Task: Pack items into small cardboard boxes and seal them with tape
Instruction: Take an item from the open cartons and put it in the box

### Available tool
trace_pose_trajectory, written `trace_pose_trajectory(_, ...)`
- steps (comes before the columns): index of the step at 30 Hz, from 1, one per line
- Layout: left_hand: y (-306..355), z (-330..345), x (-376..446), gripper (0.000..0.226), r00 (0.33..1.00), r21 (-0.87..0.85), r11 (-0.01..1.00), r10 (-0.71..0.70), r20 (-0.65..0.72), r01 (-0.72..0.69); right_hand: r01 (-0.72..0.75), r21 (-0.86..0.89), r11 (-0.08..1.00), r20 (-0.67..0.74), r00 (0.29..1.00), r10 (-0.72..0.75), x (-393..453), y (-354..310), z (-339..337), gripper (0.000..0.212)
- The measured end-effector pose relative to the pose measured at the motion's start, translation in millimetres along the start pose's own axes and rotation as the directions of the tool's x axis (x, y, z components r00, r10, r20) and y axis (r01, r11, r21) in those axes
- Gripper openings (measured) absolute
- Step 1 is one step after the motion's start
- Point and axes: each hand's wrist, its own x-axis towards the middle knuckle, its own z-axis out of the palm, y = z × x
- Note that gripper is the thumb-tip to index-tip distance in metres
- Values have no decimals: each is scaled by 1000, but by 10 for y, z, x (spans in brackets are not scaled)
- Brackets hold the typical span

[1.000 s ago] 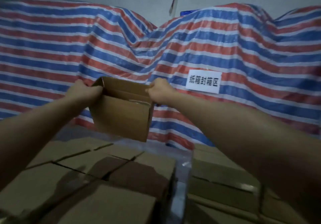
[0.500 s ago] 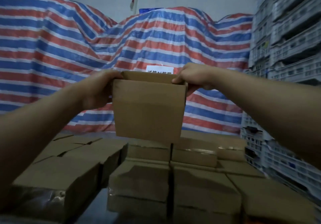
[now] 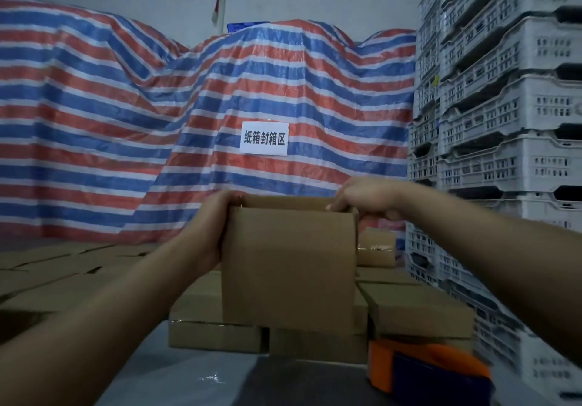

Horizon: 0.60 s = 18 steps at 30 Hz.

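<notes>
- Lower now than half a second ago, the open-topped cardboard box point(image 3: 288, 267) is held over a row of shut boxes point(image 3: 217, 336).
- Beyond: grey worktop point(image 3: 195, 374), striped tarp point(image 3: 126, 122) with a paper sign point(image 3: 264, 138), stacked grey crates point(image 3: 504, 122); an orange tape dispenser point(image 3: 431, 371) lies near right.
- Left hand point(image 3: 208, 232) grips the box's left side; right hand point(image 3: 362, 199) pinches its top right rim.
- Plain brown, upright; contents hidden.

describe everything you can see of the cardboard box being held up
The cardboard box is small, plain brown and unprinted, with a faint crease across its near face. It is held upright in the air, above the rows of packed boxes. Its top is open; what lies inside is hidden. The left hand grips its left side near the top edge, and the right hand curls over the top right corner. No tape shows on it.
</notes>
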Motion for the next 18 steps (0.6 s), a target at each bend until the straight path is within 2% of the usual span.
trace_pose_trajectory(5, -437, 27, -49, 28, 994, 7, 995, -94, -59, 95, -89, -38, 995, -19, 996, 89, 12, 423, 249, 17)
trace_pose_trajectory(9, -781, 45, -142, 34, 975, -7, 977, -215, -54, 215, -169, -16, 986, 84, 982, 170, 15, 747, 523, 16)
trace_pose_trajectory(14, -930, 44, -193, 34, 972, -63, 973, -225, -73, 221, -160, 42, 986, 39, 987, 158, 15, 910, 649, 17)
trace_pose_trajectory(18, -955, 34, -184, 37, 972, -70, 972, -227, -55, 223, -202, 80, 976, -9, 979, 203, -14, 892, 654, 23)
